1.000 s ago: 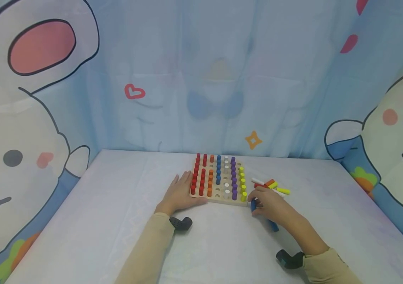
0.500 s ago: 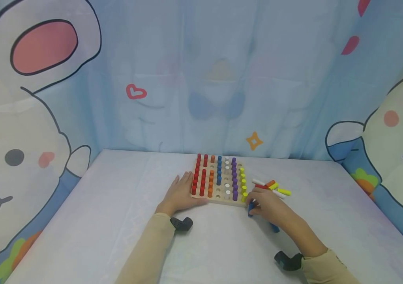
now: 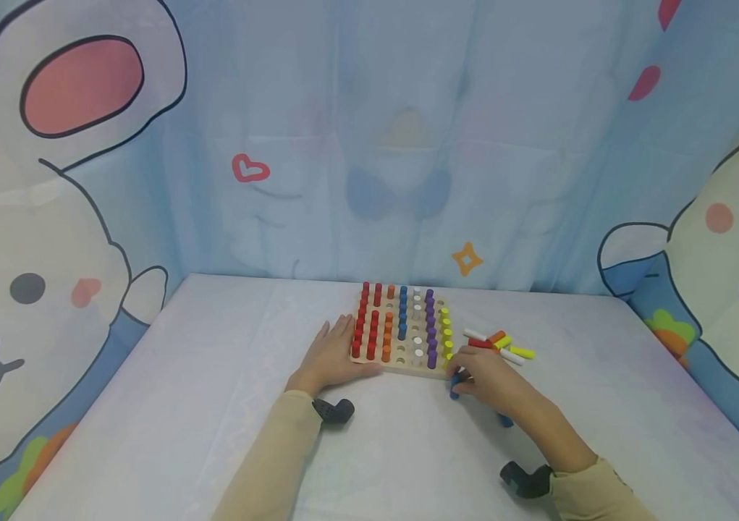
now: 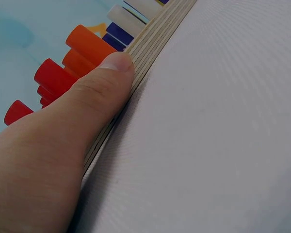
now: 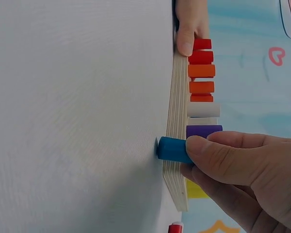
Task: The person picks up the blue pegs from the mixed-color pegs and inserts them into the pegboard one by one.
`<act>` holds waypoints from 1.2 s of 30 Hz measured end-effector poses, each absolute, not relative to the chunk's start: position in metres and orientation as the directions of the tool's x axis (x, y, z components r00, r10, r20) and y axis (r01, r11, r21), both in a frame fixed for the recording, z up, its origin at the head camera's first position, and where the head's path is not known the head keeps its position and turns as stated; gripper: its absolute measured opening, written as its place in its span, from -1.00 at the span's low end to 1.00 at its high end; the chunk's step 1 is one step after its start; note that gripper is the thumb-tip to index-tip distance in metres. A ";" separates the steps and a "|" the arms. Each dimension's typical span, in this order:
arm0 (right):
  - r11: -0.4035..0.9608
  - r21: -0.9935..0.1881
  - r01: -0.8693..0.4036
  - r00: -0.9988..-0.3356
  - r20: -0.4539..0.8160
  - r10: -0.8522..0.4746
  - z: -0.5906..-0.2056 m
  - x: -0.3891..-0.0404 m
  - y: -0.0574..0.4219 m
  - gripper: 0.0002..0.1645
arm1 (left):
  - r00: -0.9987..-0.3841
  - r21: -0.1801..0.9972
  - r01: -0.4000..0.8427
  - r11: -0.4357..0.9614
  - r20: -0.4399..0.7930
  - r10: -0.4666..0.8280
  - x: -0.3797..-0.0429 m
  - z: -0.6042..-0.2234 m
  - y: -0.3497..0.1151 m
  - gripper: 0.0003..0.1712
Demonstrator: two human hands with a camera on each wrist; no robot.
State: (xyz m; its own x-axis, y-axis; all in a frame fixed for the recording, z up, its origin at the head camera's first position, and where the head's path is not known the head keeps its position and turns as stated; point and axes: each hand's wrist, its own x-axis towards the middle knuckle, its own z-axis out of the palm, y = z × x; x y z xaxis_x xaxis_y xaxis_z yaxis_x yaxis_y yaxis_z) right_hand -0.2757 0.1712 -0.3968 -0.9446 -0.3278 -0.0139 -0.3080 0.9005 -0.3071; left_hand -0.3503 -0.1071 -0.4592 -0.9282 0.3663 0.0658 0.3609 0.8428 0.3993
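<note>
A wooden pegboard [image 3: 411,372] lies on the table, with rows of red, orange, blue, white, purple and yellow pegs standing in it. My left hand [image 3: 328,354] rests at its left side, fingers extended. In the left wrist view the thumb [image 4: 99,85] lies along the board's layered edge. My right hand [image 3: 493,380] pinches a blue peg [image 5: 172,149] between thumb and fingers, just off the board's near right corner. The right wrist view shows that peg overlapping the board's side, its free end close over the tabletop.
Loose pegs lie right of the board: a red peg [image 3: 480,344], an orange peg [image 3: 496,336], a yellow peg [image 3: 522,352] and white ones. Another blue peg [image 3: 505,420] is partly hidden under my right wrist. A printed curtain [image 3: 369,145] hangs behind the table.
My right hand has moved slightly left along the board's near right corner, carrying the blue peg. The left hand stays in place at the board.
</note>
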 end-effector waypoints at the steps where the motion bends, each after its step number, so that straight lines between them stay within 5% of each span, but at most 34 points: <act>1: 0.899 -0.307 -0.312 -0.943 -0.013 -0.331 -0.397 -0.276 0.171 -0.74 | -0.928 0.399 0.361 0.843 0.067 0.366 -0.350 -0.459 -0.107 0.37; 36: 0.872 -0.319 -0.371 -0.924 0.031 -0.382 -0.393 -0.273 0.161 -0.76 | -0.930 0.391 0.356 0.849 0.057 0.364 -0.352 -0.460 -0.107 0.37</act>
